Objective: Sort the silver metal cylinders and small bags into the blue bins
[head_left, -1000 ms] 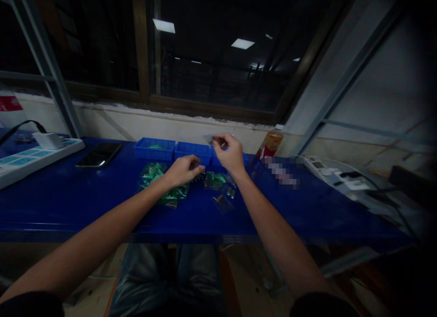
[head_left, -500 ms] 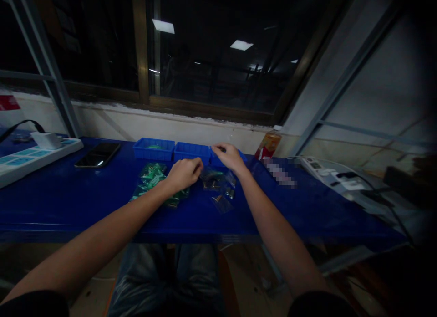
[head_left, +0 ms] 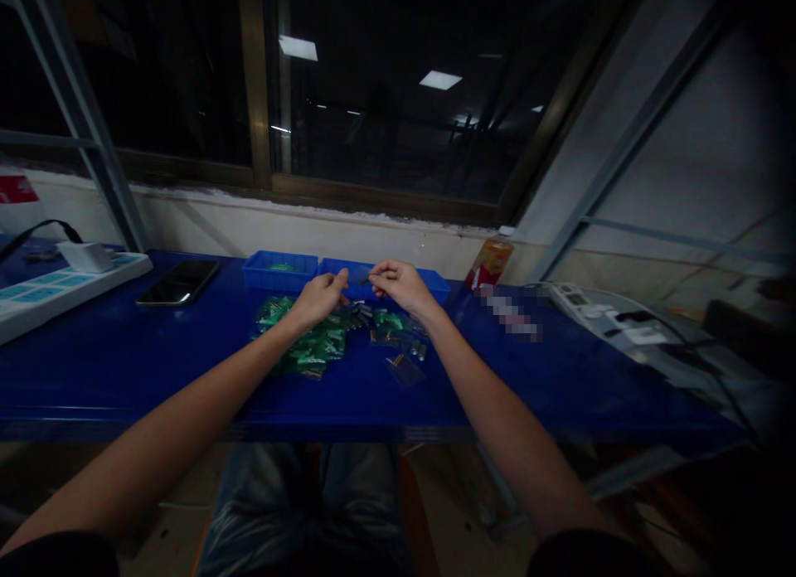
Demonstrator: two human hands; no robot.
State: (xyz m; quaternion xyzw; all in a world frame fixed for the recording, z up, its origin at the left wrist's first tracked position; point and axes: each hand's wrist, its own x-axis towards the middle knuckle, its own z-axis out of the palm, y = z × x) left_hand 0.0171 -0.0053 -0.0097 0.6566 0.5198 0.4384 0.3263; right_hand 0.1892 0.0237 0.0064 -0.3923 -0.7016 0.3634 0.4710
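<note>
My left hand [head_left: 322, 300] is closed in a pinch at the edge of what looks like a small clear plastic bag [head_left: 356, 273], faint against the blue bins. Opposite it, my right hand [head_left: 403, 287] pinches a small dark piece [head_left: 366, 281] close to that bag. Below the left hand lies a heap of filled bags with green contents [head_left: 317, 349]. Several small dark cylindrical pieces [head_left: 359, 313] lie on the table between the hands. Nearer to me are a clear bag with brass-coloured pieces [head_left: 404, 368] and some silvery cylinders [head_left: 419, 350].
Blue plastic bins [head_left: 279, 272] stand in a row along the wall. A phone [head_left: 178, 282] and a white power strip [head_left: 68, 283] lie on the blue table [head_left: 155, 361] at left. A drink bottle [head_left: 491, 262] stands at right, near white devices with cables [head_left: 597, 318].
My right hand has come left and slightly down from the right bin, now with a small dark piece. My left hand has shifted left and up, uncovering the dark pieces on the table.
</note>
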